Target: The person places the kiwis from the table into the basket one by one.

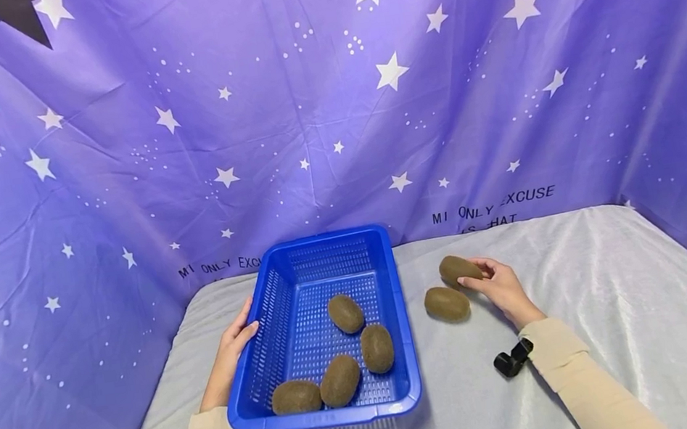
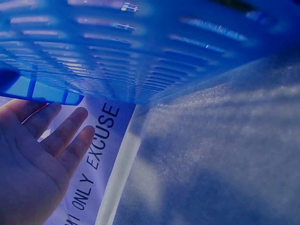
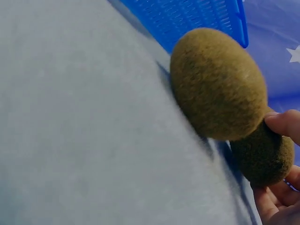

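Note:
A blue perforated plastic basket [image 1: 408, 323] stands left of centre with several brown, fuzzy kiwifruits [image 1: 377, 349] inside, mostly at its near end. My left hand [image 1: 231, 351] holds the basket's left rim, thumb over the edge; in the left wrist view its other fingers [image 2: 70, 129] extend beneath the rim along the outside. To the basket's right, my right hand [image 1: 500, 289] grips a kiwifruit [image 1: 459, 270] between thumb and fingers. Another kiwifruit [image 1: 447, 304] lies just in front of the held one, largest in the right wrist view.
A grey-white cloth [image 1: 625, 292] covers the table. Purple curtains [image 1: 301, 103] with white stars and printed words hang behind and at both sides. A small black device [image 1: 513, 358] sits at my right wrist.

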Available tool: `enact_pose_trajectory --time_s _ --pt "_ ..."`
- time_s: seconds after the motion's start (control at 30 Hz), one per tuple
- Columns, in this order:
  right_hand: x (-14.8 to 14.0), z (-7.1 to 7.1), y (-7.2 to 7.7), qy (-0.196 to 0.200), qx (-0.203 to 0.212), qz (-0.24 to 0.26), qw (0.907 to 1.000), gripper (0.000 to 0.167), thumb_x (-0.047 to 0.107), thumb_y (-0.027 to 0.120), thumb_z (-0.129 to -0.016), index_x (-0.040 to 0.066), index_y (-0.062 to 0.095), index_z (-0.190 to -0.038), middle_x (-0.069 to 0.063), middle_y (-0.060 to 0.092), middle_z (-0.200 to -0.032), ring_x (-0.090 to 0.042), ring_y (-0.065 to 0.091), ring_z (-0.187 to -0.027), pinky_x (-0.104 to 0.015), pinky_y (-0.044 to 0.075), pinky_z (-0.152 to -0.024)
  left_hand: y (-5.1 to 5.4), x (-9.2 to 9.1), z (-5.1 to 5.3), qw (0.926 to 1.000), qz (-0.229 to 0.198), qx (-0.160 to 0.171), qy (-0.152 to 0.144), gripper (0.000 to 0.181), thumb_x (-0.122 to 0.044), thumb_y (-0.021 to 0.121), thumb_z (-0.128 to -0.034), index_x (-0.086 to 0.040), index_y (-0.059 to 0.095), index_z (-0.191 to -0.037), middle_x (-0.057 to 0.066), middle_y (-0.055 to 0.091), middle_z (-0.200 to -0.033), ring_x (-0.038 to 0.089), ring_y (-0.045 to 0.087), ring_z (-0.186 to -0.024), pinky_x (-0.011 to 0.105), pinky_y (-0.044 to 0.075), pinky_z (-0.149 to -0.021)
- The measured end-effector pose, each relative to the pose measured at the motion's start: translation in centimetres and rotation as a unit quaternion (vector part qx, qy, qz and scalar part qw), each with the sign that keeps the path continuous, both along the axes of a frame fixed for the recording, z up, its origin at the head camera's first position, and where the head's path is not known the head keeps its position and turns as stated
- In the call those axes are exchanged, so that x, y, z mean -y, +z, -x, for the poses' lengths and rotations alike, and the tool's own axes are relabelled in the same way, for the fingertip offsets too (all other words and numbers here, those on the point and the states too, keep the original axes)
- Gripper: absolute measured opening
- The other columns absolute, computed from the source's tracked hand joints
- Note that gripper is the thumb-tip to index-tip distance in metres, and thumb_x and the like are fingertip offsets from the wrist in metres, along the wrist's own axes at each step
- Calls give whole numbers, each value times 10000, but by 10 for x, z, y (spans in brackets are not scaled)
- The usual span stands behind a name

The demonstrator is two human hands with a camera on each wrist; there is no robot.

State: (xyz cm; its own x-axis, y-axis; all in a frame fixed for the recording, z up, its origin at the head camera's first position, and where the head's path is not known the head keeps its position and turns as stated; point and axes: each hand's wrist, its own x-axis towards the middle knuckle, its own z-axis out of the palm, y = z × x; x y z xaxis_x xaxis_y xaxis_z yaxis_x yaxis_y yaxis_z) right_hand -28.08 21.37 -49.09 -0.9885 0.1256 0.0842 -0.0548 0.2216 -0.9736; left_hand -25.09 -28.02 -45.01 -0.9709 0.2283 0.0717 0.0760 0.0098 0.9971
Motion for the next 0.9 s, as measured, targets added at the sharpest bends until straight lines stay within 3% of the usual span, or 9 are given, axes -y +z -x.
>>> enact_pose_trajectory --time_s 0.23,0.43,0.9 --pt "3 -5 17 9 -99 143 9998 547 134 733 -816 -74 515 -1273 -217 586 -1167 20 544 -833 -124 450 -741 -2 -1 1 9998 150 -153 60 582 -161 408 -1013 -120 130 -1522 174 163 -1546 32 522 -1094 259 503 -833" --pt "10 -7 28 174 -273 92 9994 538 134 745 -802 -80 533 -1248 -125 618 -1068 9 570 -838 -130 463 -762 -3 0 2 9997 136 -169 66 585 -170 412 -1012 -110 131 -1521 158 170 -1549 29 519 -1109 259 499 -844" --pt "42 -26 61 1007 -777 97 9918 509 89 720 -816 -80 532 -1258 -259 578 -1174 -12 594 -909 -151 471 -810 -1 0 0 9999 123 -99 52 593 -184 415 -1013 -120 121 -1524 144 166 -1553 42 515 -1112 262 498 -845"
